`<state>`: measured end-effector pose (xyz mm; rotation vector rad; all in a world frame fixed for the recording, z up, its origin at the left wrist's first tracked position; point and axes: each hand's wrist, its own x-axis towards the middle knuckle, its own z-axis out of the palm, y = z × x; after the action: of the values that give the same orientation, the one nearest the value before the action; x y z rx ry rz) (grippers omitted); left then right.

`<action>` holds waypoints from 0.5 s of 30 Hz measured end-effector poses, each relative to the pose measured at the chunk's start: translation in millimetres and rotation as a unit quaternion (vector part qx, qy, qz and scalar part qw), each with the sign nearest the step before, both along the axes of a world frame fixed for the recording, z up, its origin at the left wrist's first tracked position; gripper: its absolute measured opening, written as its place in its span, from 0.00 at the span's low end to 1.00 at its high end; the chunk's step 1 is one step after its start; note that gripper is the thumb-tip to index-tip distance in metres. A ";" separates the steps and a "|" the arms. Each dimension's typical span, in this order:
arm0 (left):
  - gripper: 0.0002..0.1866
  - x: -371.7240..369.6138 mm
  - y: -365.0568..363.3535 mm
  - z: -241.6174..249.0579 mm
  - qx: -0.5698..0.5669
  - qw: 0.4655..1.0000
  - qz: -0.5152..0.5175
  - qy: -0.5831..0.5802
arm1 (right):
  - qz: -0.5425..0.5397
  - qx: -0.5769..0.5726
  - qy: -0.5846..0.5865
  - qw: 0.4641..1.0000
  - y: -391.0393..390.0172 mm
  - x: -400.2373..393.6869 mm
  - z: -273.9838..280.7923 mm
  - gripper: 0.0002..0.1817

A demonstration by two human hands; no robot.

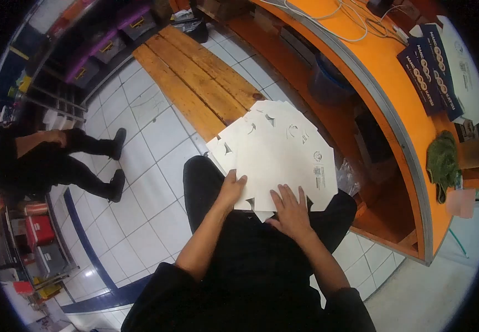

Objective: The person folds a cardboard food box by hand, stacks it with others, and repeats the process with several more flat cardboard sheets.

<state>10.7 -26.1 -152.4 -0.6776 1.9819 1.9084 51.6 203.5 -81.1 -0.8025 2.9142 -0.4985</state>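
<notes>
A stack of flat white die-cut cardboard box blanks (275,149) rests across my lap and the end of the wooden bench. Small printed marks and a square code show near the right side of the top sheet, and cut slots line its edges. My left hand (231,191) grips the near left edge, its thumb on top and some fingers hidden. On the near right part, my right hand (292,212) lies with its fingers stretched apart over the cardboard.
The slatted wooden bench (195,77) runs ahead. On my right curves an orange counter (383,66) with cables, dark printed boxes (427,72) and a green cloth (441,160). A seated person in dark clothes (46,155) is at left, near shelves with bins.
</notes>
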 end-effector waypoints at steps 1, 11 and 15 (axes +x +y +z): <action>0.19 1.7 -1.0 -2.4 -0.001 1.000 -0.004 -0.005 | 0.003 0.028 0.053 0.998 -2.9 2.5 -19.4 0.33; 0.29 30.0 -25.0 38.6 -0.385 0.906 -0.081 0.156 | 0.023 -0.029 -0.081 0.996 -14.2 -17.0 -36.1 0.10; 0.29 42.5 -43.1 83.5 -0.335 0.822 -0.385 0.252 | 0.044 0.031 -0.239 0.969 -19.6 -76.7 -21.7 0.10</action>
<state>53.3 -69.1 -68.9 0.5471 2.6780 0.9187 -25.0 183.9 -102.9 -0.6845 2.4276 -0.5064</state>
